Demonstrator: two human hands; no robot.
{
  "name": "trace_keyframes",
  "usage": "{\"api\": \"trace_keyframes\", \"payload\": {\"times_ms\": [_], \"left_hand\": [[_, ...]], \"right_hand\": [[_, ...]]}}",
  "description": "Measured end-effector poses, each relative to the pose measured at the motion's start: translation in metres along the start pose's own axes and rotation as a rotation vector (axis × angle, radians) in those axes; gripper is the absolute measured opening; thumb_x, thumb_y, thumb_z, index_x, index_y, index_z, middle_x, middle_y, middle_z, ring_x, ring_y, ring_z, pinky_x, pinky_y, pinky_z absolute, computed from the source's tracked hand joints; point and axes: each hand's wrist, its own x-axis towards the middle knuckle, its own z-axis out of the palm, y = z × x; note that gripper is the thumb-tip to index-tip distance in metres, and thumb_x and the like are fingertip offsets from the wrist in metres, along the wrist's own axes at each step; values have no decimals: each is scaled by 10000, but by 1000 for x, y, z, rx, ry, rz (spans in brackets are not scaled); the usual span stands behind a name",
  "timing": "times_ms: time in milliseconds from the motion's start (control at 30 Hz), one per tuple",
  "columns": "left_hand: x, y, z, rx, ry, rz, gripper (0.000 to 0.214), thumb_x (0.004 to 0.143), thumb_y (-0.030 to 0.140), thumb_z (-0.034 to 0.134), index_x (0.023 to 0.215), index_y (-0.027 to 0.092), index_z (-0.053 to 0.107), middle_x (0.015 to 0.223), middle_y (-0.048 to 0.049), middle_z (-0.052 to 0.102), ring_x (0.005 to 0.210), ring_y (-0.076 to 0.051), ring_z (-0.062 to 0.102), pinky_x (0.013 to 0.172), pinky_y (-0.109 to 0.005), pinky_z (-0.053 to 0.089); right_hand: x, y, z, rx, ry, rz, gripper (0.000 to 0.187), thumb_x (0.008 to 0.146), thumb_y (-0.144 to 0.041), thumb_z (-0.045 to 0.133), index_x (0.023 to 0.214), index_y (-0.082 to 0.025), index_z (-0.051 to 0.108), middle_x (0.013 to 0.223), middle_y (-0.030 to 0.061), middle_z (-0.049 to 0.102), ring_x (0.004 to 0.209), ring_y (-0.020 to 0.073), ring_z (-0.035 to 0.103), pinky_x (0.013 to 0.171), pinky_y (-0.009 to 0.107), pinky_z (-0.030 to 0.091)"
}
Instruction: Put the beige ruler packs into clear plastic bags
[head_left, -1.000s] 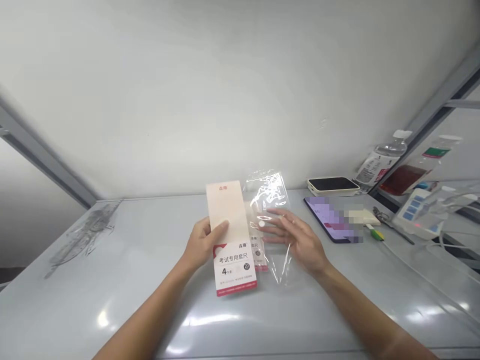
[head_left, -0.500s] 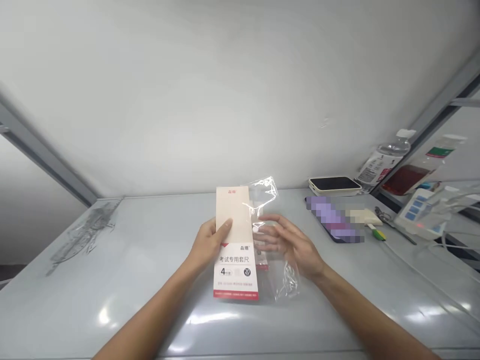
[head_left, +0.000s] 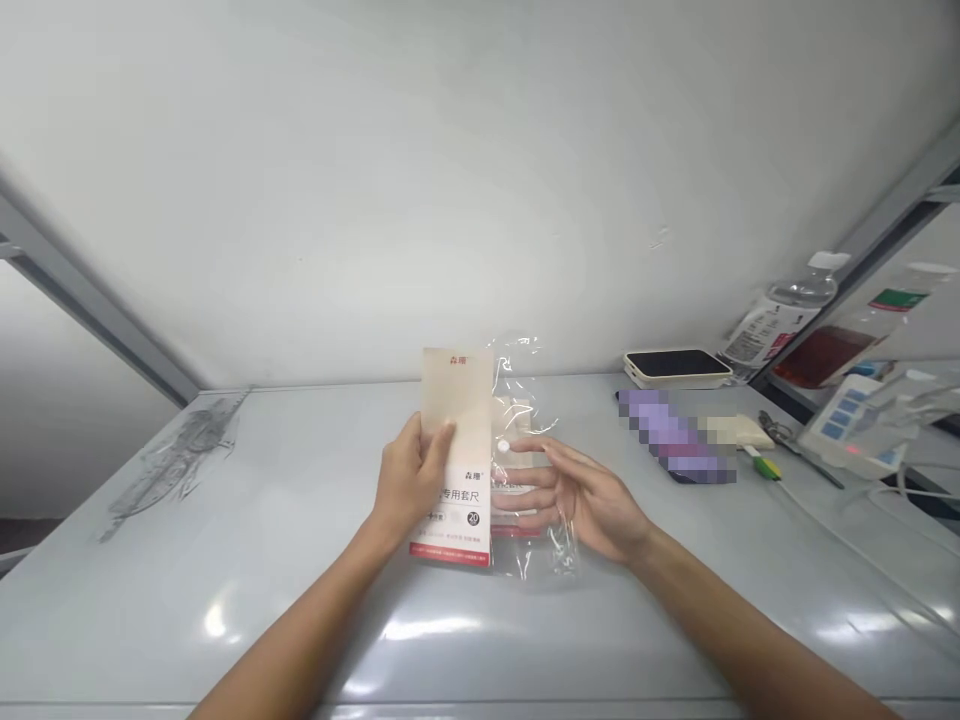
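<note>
My left hand point(head_left: 411, 480) grips a cream and white cardboard sleeve point(head_left: 459, 410) with red printing and a red bottom strip, thumb across its front. Beside and partly behind the sleeve is a clear plastic pouch point(head_left: 517, 385) with a round white snap button point(head_left: 503, 446). Through the pouch a second printed card point(head_left: 517, 532) with a red strip shows in part. On the pouch's right side is my right hand point(head_left: 589, 495), its fingers stretched out and spread against the film near the button. Whether they lie in front of or behind each layer is hard to tell.
On the grey desk point(head_left: 300, 620), to the right, lie a phone in a pale case point(head_left: 677, 365), a blurred purple item point(head_left: 671, 440), a charger point(head_left: 742, 432) with a cable, and a power strip point(head_left: 855, 425). A bottle point(head_left: 780, 320) leans by the metal frame point(head_left: 892, 200).
The sleeve has shifted slightly left and up with my left hand. My right fingers have moved a little left over the pouch, and more of the second card shows.
</note>
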Motion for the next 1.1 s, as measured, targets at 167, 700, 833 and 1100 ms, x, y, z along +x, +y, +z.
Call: {"api": "trace_keyframes", "payload": {"times_ms": [167, 700, 833, 1100], "left_hand": [[0, 0, 1, 5, 2, -16, 330, 798, 473, 479, 651, 201, 364, 525, 58, 408, 457, -79, 362, 433, -204, 285], [-2, -1, 2, 14, 67, 23, 358, 816, 477, 468, 649, 205, 304, 515, 71, 322, 450, -71, 289, 415, -200, 256], [-3, -2, 3, -24, 49, 7, 342, 820, 482, 466, 673, 198, 344, 565, 62, 389, 477, -69, 332, 436, -188, 295], [-7, -5, 11, -248, -13, -25, 292, 832, 464, 466, 949, 198, 497, 883, -22, 581, 754, -137, 551, 652, -244, 447]], "right_hand": [[2, 4, -1, -35, 16, 1, 331, 879, -387, 445, 1137, -196, 521, 1023, 131, 674, 905, 273, 660, 741, 443, 530], [1, 4, 2, -33, 13, 65, 383, 883, -320, 467, 1243, -191, 475, 998, 136, 682, 852, 244, 678, 682, 365, 554], [1, 7, 3, -30, 11, 58, 340, 859, -310, 522, 1180, -199, 534, 987, 119, 682, 865, 233, 672, 736, 384, 546], [5, 18, 2, -71, 44, 40, 343, 807, -339, 605, 1124, -212, 576, 889, 62, 674, 773, 179, 658, 718, 336, 536]]}}
